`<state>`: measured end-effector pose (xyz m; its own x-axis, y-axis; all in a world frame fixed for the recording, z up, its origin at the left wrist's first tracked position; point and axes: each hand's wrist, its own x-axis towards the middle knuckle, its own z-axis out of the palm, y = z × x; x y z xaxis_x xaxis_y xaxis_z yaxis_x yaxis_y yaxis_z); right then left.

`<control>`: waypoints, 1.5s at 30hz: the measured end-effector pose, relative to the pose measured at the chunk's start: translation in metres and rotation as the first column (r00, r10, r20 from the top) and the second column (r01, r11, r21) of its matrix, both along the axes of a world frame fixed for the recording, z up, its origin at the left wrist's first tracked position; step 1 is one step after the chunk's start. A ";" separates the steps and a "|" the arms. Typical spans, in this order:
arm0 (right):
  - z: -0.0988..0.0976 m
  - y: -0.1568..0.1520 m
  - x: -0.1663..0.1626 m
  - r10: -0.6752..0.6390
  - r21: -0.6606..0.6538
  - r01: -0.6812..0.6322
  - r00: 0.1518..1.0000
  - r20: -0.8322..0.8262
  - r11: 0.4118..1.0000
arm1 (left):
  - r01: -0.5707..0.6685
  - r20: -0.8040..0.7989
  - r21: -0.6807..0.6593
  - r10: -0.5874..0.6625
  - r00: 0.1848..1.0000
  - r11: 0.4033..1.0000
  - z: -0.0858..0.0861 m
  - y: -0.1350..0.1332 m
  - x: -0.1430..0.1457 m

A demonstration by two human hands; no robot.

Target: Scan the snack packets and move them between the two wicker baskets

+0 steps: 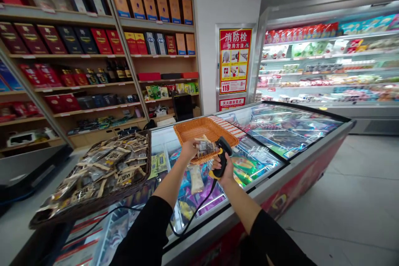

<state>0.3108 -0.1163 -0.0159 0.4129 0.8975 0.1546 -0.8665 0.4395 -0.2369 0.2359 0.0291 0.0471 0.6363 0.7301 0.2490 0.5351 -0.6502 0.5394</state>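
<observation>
My left hand (188, 150) is closed on a small clear snack packet (205, 148) with a tan edge, held over the front rim of an orange wicker basket (199, 128). In my right hand (227, 171) is a black and yellow barcode scanner (223, 156), gripped by its handle with its head close to the packet. A black cord (199, 212) hangs from the handle and runs left across the freezer. Below my left hand a pale packet (196, 178) lies on the freezer glass. To the left, a dark brown wicker tray (146, 153) holds many similar packets (115, 158).
The glass-topped chest freezer (268, 133) stretches away to the right. Behind it are shelves of boxed goods (149, 4), a red fire-hydrant sign (234, 61) and a lit refrigerated display (327, 58). A dark screen-like device (34, 170) stands at far left.
</observation>
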 end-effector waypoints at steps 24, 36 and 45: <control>-0.001 0.064 -0.116 0.272 -0.396 -0.050 0.804 0.528 0.917 | -0.410 -0.202 0.163 0.437 0.876 0.898 0.019 0.045 -0.254; 0.000 0.059 -0.115 0.331 -0.413 -0.106 0.785 0.524 0.904 | -0.366 -0.463 0.088 0.363 0.809 0.926 0.044 0.043 -0.255; -0.001 0.060 -0.114 0.345 -0.419 -0.120 0.783 0.518 0.900 | -0.325 -0.516 0.125 0.342 0.786 0.937 0.042 0.033 -0.242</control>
